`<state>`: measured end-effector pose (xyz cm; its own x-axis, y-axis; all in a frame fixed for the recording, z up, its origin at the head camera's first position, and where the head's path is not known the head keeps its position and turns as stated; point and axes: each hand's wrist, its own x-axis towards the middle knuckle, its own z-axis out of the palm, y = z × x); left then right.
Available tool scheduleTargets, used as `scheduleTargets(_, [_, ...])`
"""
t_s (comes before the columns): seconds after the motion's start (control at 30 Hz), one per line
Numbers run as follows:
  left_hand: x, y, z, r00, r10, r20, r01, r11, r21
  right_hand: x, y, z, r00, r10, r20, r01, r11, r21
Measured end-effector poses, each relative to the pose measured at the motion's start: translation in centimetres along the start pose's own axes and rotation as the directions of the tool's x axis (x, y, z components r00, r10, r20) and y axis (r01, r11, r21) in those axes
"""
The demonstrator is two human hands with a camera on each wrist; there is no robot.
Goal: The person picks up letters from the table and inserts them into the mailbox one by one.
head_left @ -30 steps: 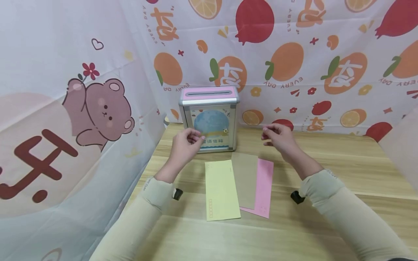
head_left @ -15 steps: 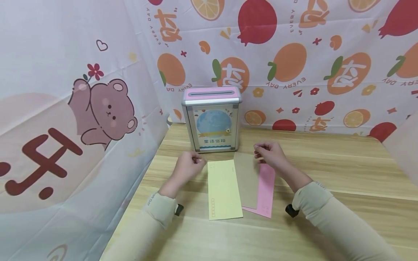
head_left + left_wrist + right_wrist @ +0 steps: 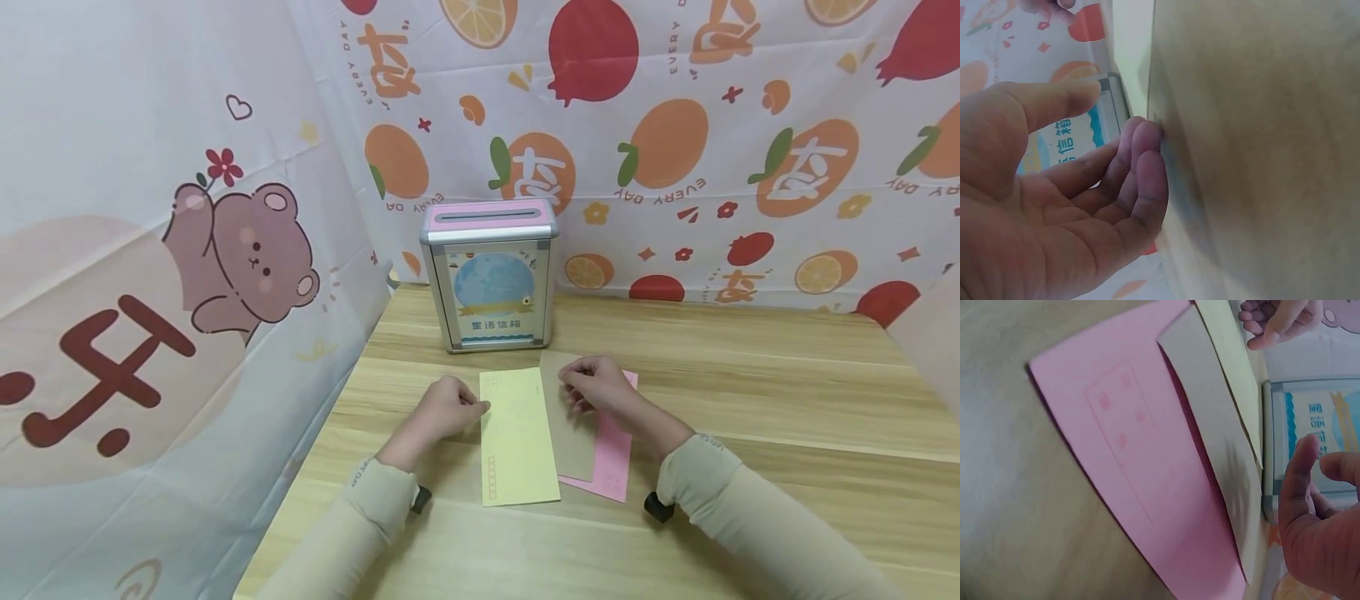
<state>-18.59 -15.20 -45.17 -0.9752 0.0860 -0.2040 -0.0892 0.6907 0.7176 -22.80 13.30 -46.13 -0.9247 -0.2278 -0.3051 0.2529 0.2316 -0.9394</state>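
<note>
Three envelopes overlap on the wooden table: yellow [image 3: 520, 450] at the left, brown [image 3: 573, 450] in the middle, pink [image 3: 613, 458] lowest at the right. My left hand [image 3: 448, 408] is at the yellow one's left edge, fingertips close to it. In the left wrist view its thumb stands apart from the loosely bent fingers [image 3: 1149, 172], with nothing held. Above the brown envelope hovers my right hand [image 3: 600, 387], which covers part of it and of the pink one. The right wrist view shows that hand [image 3: 1322, 519] loosely curled and holding nothing.
A metal-framed letter box [image 3: 495, 292] with a slot [image 3: 489, 215] in its pink top stands behind the envelopes. Printed cloth hangs at the back [image 3: 660, 150] and left [image 3: 112, 208]. Wooden tabletop [image 3: 787, 400] stretches to the right.
Both hands have come down and nearer, from beside the letter box to the envelopes. The right hand has also moved left, over the brown envelope. The envelopes lie as before.
</note>
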Motion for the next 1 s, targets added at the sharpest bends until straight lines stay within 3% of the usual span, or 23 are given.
scheduleTargets(0.47, [-0.4,0.3,1.0,0.999,0.006,0.037,-0.003,0.997,-0.072,0.5,1.8,1.9,0.999,0.015,0.045,-0.01,0.993,-0.114])
scheduleTargets(0.77, [-0.7,0.4,0.8,0.999,-0.03,0.017,0.031,0.998,-0.061,0.5,1.6,2.0,0.999,0.017,0.035,-0.014,0.996,-0.091])
scheduleTargets(1.0, [-0.6,0.3,0.7,0.999,-0.014,0.052,0.018,0.997,-0.079,0.5,1.5,2.3,0.997,0.048,0.054,-0.044,0.996,-0.073])
